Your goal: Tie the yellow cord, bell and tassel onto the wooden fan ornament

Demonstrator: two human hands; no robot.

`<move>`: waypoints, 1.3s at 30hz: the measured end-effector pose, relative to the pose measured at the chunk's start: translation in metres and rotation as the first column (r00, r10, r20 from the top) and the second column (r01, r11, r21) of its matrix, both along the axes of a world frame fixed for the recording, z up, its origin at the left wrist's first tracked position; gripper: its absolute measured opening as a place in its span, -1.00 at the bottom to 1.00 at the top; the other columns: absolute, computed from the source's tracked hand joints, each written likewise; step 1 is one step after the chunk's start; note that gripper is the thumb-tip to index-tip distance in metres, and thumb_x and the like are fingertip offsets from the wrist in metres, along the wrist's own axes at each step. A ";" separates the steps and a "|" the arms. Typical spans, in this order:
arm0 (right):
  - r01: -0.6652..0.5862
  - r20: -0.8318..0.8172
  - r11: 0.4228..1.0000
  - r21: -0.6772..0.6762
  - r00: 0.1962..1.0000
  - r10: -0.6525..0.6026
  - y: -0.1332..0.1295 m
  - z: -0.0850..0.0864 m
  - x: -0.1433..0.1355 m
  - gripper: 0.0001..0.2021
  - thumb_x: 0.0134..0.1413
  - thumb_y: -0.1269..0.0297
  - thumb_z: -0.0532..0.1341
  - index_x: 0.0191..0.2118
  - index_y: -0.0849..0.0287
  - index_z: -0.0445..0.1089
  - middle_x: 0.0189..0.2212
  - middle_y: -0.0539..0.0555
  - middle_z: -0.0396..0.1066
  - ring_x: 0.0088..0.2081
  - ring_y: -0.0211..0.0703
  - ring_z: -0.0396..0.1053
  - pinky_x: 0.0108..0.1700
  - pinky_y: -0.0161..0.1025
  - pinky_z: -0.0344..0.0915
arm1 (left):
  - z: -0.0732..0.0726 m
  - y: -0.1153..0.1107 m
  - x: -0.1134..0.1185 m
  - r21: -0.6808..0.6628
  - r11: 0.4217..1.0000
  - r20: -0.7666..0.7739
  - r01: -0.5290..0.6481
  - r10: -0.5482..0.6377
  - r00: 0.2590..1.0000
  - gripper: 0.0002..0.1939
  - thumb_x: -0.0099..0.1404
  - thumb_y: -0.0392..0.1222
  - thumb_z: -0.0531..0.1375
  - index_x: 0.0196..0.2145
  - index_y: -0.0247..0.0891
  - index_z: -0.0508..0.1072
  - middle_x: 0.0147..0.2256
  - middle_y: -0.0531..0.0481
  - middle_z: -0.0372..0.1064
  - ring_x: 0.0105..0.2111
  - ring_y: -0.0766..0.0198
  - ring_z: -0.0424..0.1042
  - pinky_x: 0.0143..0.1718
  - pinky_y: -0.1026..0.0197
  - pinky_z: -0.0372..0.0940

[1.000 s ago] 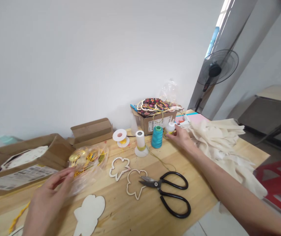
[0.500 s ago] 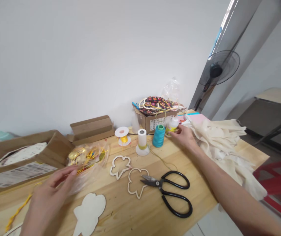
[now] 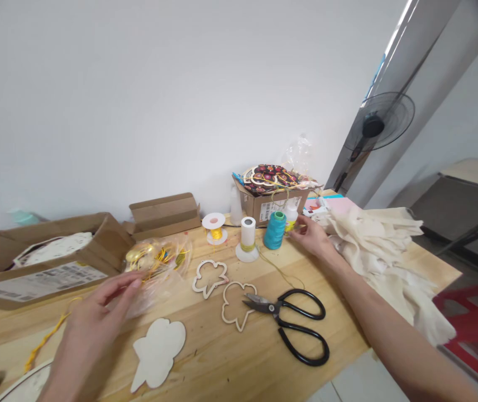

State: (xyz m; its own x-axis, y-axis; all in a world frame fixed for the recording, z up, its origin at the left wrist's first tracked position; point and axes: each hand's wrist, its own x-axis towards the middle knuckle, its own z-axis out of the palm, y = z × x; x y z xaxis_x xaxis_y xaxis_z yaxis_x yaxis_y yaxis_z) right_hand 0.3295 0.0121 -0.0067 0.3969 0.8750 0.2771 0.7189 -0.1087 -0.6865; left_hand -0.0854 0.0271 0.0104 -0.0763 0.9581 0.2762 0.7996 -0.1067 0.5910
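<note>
My right hand [image 3: 314,237] has its fingertips closed on a small white bottle with a yellow label [image 3: 291,218], partly hidden behind a teal thread cone [image 3: 275,230]. On the left, my left hand [image 3: 105,312] is open, thumb and fingers apart and empty, just in front of a clear plastic bag of yellow threads [image 3: 159,259]. A cream cloud-shaped piece [image 3: 159,352] lies to its right. Two thin outline frames, one farther back [image 3: 198,286] and one nearer [image 3: 225,317], lie mid-table. Black-handled scissors [image 3: 272,308] rest with their blades over the nearer frame.
Behind stand a yellow thread spool [image 3: 215,234], a white spool [image 3: 248,231] and a cardboard box [image 3: 259,209] of patterned cloth. Another open box [image 3: 109,237] is at left. Cream fabric [image 3: 381,240] covers the right side. A red chair [image 3: 473,312] and a fan [image 3: 373,125] stand beyond.
My right hand and the bottle have shifted slightly left, closer behind the teal thread cone. The whole view has swung a little. My left hand stays by the plastic bag.
</note>
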 end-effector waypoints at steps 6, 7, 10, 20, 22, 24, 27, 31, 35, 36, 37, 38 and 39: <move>-0.385 -0.001 0.908 -0.164 0.921 0.390 -0.019 0.007 -0.015 -0.74 -0.08 0.13 0.13 -0.44 0.23 0.43 -0.54 0.03 0.39 -0.53 -0.27 0.25 -0.50 -0.35 0.16 | 0.001 0.003 -0.009 -0.063 0.996 0.120 0.071 -0.063 0.991 -0.63 0.05 0.09 0.09 -0.26 -0.17 0.42 -0.16 0.00 0.40 -0.11 0.13 0.33 -0.03 0.11 0.17; -0.452 0.016 0.871 -0.191 0.886 0.463 -0.020 0.007 -0.020 -0.75 -0.08 0.14 0.14 -0.41 0.21 0.45 -0.52 0.03 0.40 -0.51 -0.27 0.25 -0.49 -0.35 0.17 | 0.002 0.003 -0.008 -0.057 0.994 0.131 0.090 -0.082 0.988 -0.63 0.05 0.09 0.09 -0.26 -0.17 0.42 -0.16 -0.01 0.40 -0.10 0.13 0.32 -0.01 0.11 0.15; -0.461 0.111 0.859 -0.223 0.863 0.492 -0.019 0.007 -0.029 -0.74 -0.05 0.17 0.12 -0.33 0.21 0.45 -0.53 0.02 0.39 -0.52 -0.28 0.24 -0.49 -0.35 0.15 | 0.003 0.003 -0.007 -0.074 0.993 0.146 0.093 -0.081 0.986 -0.60 0.02 0.11 0.09 -0.28 -0.18 0.42 -0.17 -0.02 0.40 -0.12 0.12 0.33 -0.03 0.08 0.17; -0.294 0.153 0.934 -0.202 0.933 0.327 0.005 0.019 -0.093 -0.56 -0.22 0.01 0.23 -0.20 0.18 0.37 -0.61 -0.04 0.32 -0.59 -0.30 0.21 -0.59 -0.38 -0.02 | 0.003 -0.002 -0.004 0.033 0.988 0.127 0.152 -0.155 0.980 -0.66 0.10 0.07 0.06 -0.31 -0.20 0.44 -0.19 -0.04 0.40 -0.15 0.15 0.34 -0.06 0.11 0.20; -0.267 0.171 0.949 -0.170 0.940 0.295 0.013 0.023 -0.103 -0.65 -0.19 0.00 0.21 -0.37 0.21 0.39 -0.62 -0.03 0.30 -0.60 -0.31 0.18 -0.60 -0.37 -0.05 | 0.002 -0.002 -0.005 0.058 0.986 0.132 0.154 -0.161 0.978 -0.65 0.09 0.08 0.07 -0.32 -0.20 0.44 -0.20 -0.05 0.41 -0.16 0.16 0.35 -0.08 0.12 0.22; -0.265 0.169 0.954 -0.143 0.943 0.287 0.019 0.026 -0.106 -0.68 -0.15 0.02 0.17 -0.48 0.23 0.36 -0.65 -0.03 0.26 -0.61 -0.33 0.14 -0.60 -0.37 -0.09 | 0.002 -0.002 -0.005 0.062 0.987 0.141 0.149 -0.156 0.978 -0.66 0.09 0.08 0.07 -0.31 -0.19 0.44 -0.19 -0.05 0.40 -0.16 0.17 0.36 -0.11 0.13 0.23; -0.263 0.166 0.956 -0.128 0.945 0.282 0.023 0.028 -0.107 -0.66 -0.16 0.00 0.17 -0.56 0.23 0.32 -0.69 -0.04 0.21 -0.63 -0.34 0.10 -0.61 -0.36 -0.11 | 0.003 -0.003 -0.005 0.070 0.986 0.156 0.150 -0.159 0.975 -0.66 0.09 0.07 0.07 -0.31 -0.18 0.44 -0.18 -0.04 0.39 -0.17 0.18 0.36 -0.12 0.13 0.23; -0.243 0.135 0.967 -0.081 0.958 0.252 0.023 0.026 -0.107 -0.66 -0.13 -0.02 0.13 -0.49 0.22 0.30 -0.65 -0.05 0.25 -0.61 -0.33 0.15 -0.60 -0.37 -0.05 | 0.008 -0.007 -0.002 0.091 0.982 0.162 0.165 -0.179 0.970 -0.67 0.10 0.05 0.07 -0.33 -0.21 0.45 -0.19 -0.06 0.40 -0.19 0.17 0.36 -0.11 0.12 0.22; -0.158 0.116 0.987 -0.015 0.980 0.159 0.023 0.026 -0.105 -0.62 -0.08 -0.06 0.06 -0.45 0.22 0.27 -0.63 0.00 0.27 -0.59 -0.29 0.18 -0.59 -0.35 0.00 | 0.009 -0.009 -0.001 0.087 0.983 0.161 0.160 -0.173 0.972 -0.68 0.11 0.04 0.07 -0.32 -0.20 0.45 -0.19 -0.04 0.39 -0.19 0.18 0.36 -0.19 0.17 0.26; -0.138 0.118 0.990 0.000 0.984 0.137 0.021 0.027 -0.103 -0.62 -0.08 -0.06 0.05 -0.46 0.22 0.26 -0.63 0.00 0.27 -0.60 -0.28 0.17 -0.59 -0.34 0.00 | 0.009 -0.009 -0.001 0.088 0.984 0.161 0.155 -0.168 0.973 -0.69 0.11 0.04 0.07 -0.32 -0.19 0.45 -0.19 -0.03 0.40 -0.20 0.19 0.36 -0.19 0.18 0.26; -0.123 0.123 0.992 0.009 0.985 0.121 0.019 0.028 -0.102 -0.63 -0.08 -0.05 0.05 -0.47 0.22 0.25 -0.63 0.01 0.27 -0.60 -0.28 0.16 -0.58 -0.33 0.00 | 0.009 -0.009 -0.001 0.090 0.984 0.160 0.152 -0.165 0.973 -0.70 0.11 0.03 0.07 -0.32 -0.19 0.45 -0.19 -0.02 0.40 -0.20 0.20 0.36 -0.19 0.19 0.26; -0.116 0.134 0.993 0.008 0.984 0.114 0.017 0.028 -0.099 -0.63 -0.08 -0.05 0.06 -0.48 0.22 0.25 -0.64 0.01 0.26 -0.61 -0.28 0.16 -0.58 -0.33 0.00 | 0.009 -0.009 -0.001 0.095 0.984 0.159 0.151 -0.165 0.973 -0.70 0.11 0.03 0.07 -0.32 -0.19 0.46 -0.20 -0.02 0.40 -0.20 0.21 0.37 -0.17 0.20 0.25; -0.116 0.150 0.993 -0.005 0.982 0.116 0.014 0.029 -0.097 -0.65 -0.09 -0.04 0.07 -0.48 0.22 0.25 -0.64 0.00 0.26 -0.61 -0.29 0.15 -0.58 -0.33 0.00 | 0.009 -0.009 -0.001 0.101 0.984 0.157 0.149 -0.163 0.974 -0.70 0.12 0.02 0.07 -0.32 -0.19 0.46 -0.21 -0.01 0.41 -0.21 0.22 0.37 -0.16 0.20 0.25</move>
State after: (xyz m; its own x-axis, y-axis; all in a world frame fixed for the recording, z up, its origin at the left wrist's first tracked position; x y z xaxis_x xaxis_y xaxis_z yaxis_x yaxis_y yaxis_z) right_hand 0.2326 0.0263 0.0221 0.2463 0.9115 0.3293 0.8214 -0.0160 -0.5702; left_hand -0.0869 0.0178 0.0193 0.0213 0.9344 0.3557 0.6620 -0.2798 0.6953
